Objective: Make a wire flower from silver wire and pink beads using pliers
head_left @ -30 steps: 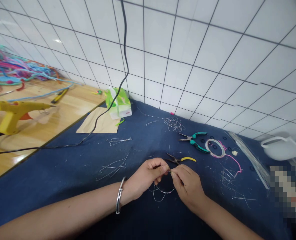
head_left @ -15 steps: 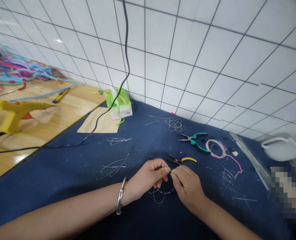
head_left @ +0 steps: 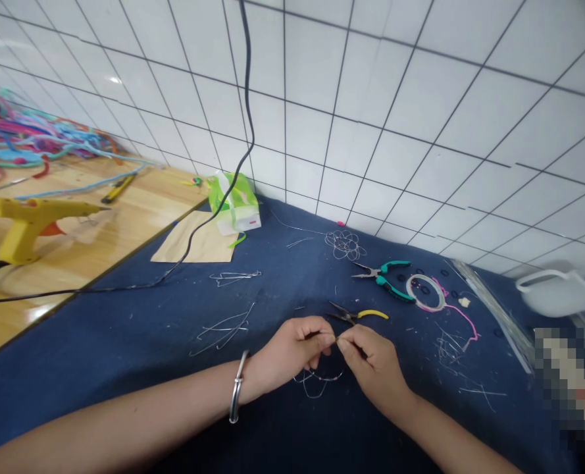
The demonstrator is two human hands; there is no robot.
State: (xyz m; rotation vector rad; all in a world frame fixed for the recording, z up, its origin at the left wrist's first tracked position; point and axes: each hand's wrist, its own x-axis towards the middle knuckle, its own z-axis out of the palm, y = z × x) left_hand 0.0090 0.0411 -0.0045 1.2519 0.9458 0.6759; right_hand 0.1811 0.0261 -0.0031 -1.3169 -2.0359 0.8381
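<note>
My left hand (head_left: 297, 347), with a silver bangle on the wrist, is closed in a pinch on thin wire. Facing it, my right hand (head_left: 377, 361) pinches the same wire, the fingertips of both hands almost touching. Below the fingers hangs the looped wire (head_left: 314, 397), with small pinkish beads on it. The exact spot between the fingertips is too small to make out. Just beyond my hands lie yellow-handled pliers (head_left: 356, 316), partly hidden by my right hand. Further off, teal-handled pliers (head_left: 385, 274) lie with their jaws apart.
A wire flower shape (head_left: 345, 245) lies near the tiled wall. Bent wires (head_left: 226, 329) are on the left, wire scraps (head_left: 453, 349) and a white ring (head_left: 425, 293) on the right. A black cord (head_left: 208, 224) crosses a tissue pack (head_left: 235, 201). A yellow glue gun (head_left: 28, 220) rests on wood.
My right hand has tilted slightly, its fingers lifting a little at the wire. My left hand keeps its pinch nearly in place. The view has shifted slightly.
</note>
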